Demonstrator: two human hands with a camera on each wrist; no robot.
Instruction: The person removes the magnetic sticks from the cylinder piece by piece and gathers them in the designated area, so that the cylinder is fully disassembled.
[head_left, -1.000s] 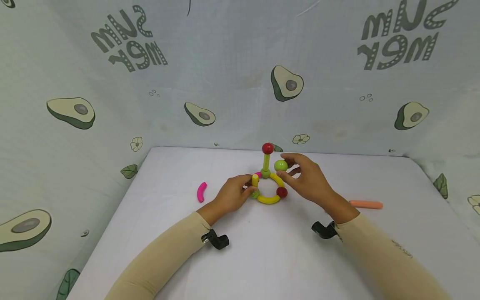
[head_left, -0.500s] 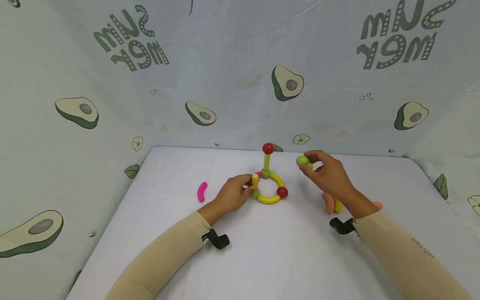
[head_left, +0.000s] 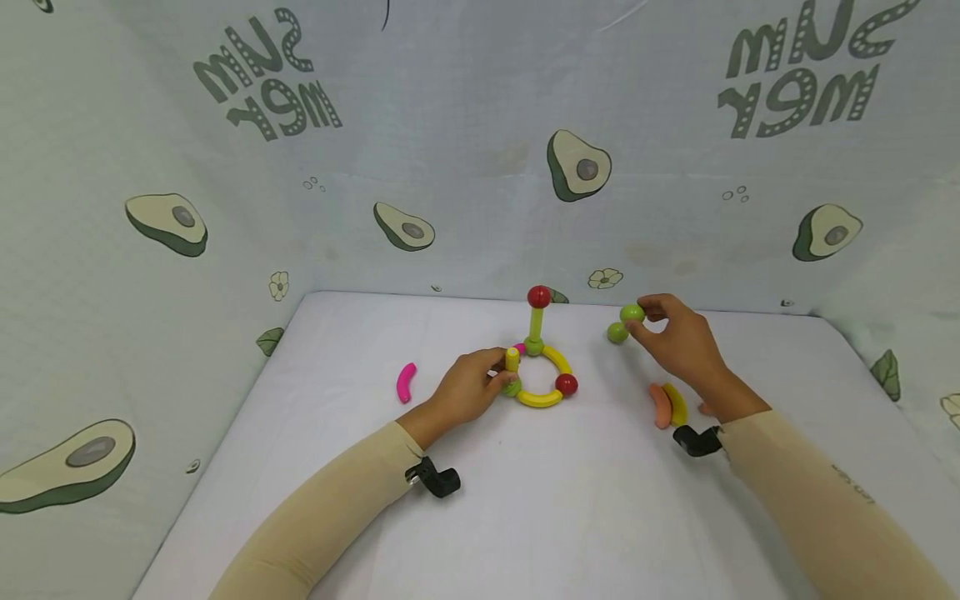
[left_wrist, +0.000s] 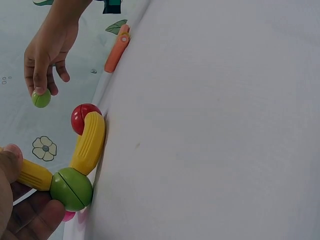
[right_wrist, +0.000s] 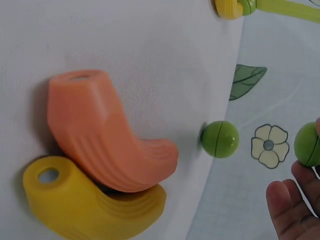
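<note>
My left hand (head_left: 467,388) pinches a short upright yellow stick (head_left: 512,359), which stands on a green ball (left_wrist: 71,189) in a ring of curved pieces and balls. Yellow curved pieces (head_left: 539,400) and a red ball (head_left: 567,384) form the ring's near and right sides. From its far side rises a light green stick (head_left: 536,323) topped by another red ball (head_left: 538,297). To the right of the ring, my right hand (head_left: 681,348) holds a green ball (head_left: 632,313) between thumb and fingers, raised over the table. A second green ball (right_wrist: 220,139) rests on the table just below.
An orange curved piece (right_wrist: 107,132) and a yellow curved piece (right_wrist: 92,207) lie side by side below my right wrist. Part of another orange piece (head_left: 706,409) shows behind that forearm. A pink curved piece (head_left: 406,383) lies left of the ring. Printed cloth (head_left: 480,167) hangs behind the table.
My right hand has moved right and away from the ring with its green ball. The second green ball and the orange and yellow pieces have come into sight. My left hand stays put.
</note>
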